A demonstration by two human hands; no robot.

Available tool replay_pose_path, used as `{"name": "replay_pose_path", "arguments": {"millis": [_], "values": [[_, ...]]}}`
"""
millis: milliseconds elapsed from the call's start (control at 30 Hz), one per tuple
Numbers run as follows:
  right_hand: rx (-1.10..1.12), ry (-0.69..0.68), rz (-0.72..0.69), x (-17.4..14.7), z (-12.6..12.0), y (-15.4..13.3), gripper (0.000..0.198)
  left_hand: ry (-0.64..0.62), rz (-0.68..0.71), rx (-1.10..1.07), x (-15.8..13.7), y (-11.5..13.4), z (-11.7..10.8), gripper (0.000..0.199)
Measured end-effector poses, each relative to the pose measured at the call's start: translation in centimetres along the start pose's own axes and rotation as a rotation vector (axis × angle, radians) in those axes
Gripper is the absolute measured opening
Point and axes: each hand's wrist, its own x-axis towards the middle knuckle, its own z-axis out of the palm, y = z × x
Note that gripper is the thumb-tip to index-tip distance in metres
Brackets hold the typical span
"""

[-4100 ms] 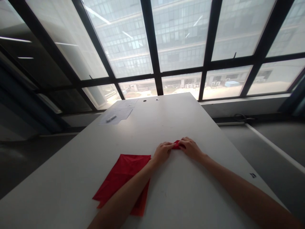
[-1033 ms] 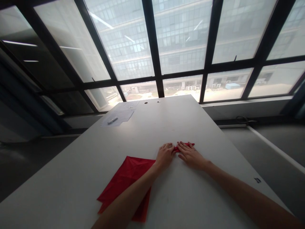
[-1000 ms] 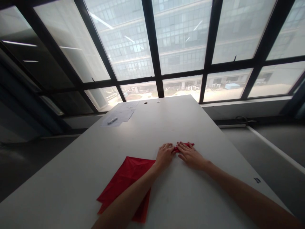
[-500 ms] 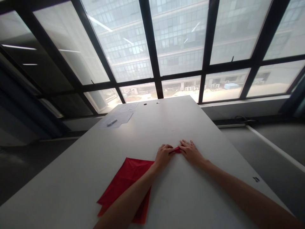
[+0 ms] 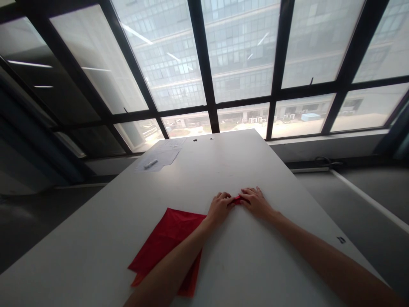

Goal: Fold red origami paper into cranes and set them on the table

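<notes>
A small strip of folded red paper [image 5: 237, 199] lies between my two hands on the white table [image 5: 243, 264]. My left hand [image 5: 220, 208] is closed on its left end, thumb and fingers pinched together. My right hand [image 5: 254, 201] grips the right end with the thumb and bent fingers. Most of the strip is covered by my fingers. Under my left forearm lie larger red sheets [image 5: 168, 236], creased and overlapping, with an orange-red edge showing along the bottom.
White papers [image 5: 168, 157] with a pale marker-like stick [image 5: 151, 163] on them lie at the table's far left. A small dark mark [image 5: 341, 240] sits near the right edge. Tall black-framed windows [image 5: 209, 85] stand beyond the far end.
The fingers of my right hand have drawn in slightly around the red strip. My left hand keeps its pinch in nearly the same place. The view has shifted a little.
</notes>
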Motion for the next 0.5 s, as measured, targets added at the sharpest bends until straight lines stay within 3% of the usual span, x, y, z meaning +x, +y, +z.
{"name": "replay_pose_path", "arguments": {"millis": [500], "values": [[0.011,0.033,-0.016,-0.15,-0.27,-0.13,0.035,0.016,0.007,-0.077,0.06,-0.31,-0.09,0.028]]}}
